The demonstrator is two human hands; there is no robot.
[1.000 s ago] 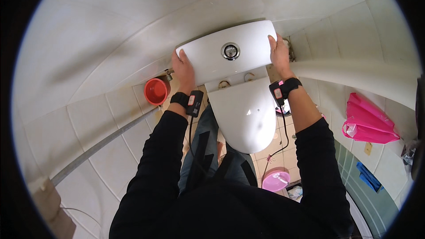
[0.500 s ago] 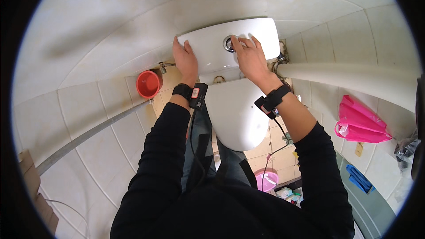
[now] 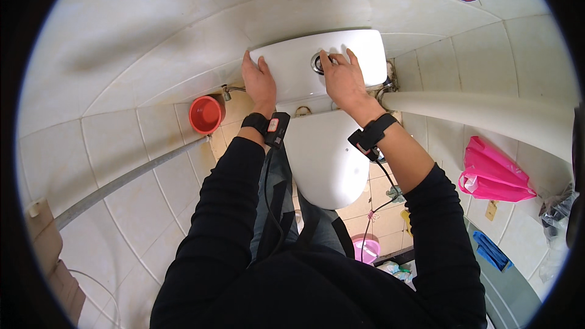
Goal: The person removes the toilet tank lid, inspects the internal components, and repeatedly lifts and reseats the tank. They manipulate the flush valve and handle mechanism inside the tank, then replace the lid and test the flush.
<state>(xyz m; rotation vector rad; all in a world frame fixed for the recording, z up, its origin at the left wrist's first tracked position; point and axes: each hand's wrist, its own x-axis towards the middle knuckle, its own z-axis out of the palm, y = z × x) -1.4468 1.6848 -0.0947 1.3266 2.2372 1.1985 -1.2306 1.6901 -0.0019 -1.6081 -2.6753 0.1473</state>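
Plainly, the closed toilet point(image 3: 329, 161) is the biggest thing being worked on. Its white tank point(image 3: 292, 64) stands at the back, and the step in hand seems to be handling the tank's top; from where I stand, the next move calls for a steady tank and a careful touch. A red bucket point(image 3: 206, 114) sits off to the tank's left, near but apart. The left hand point(image 3: 260, 88) is fairly wide at the tank's left end, thumb away from the fingers, apparently bracing rather than gripping. The right hand point(image 3: 346, 85) arches over the tank, fingers parted and loosely bent, one tip at the chrome button point(image 3: 315, 64); whether it presses, I cannot tell.
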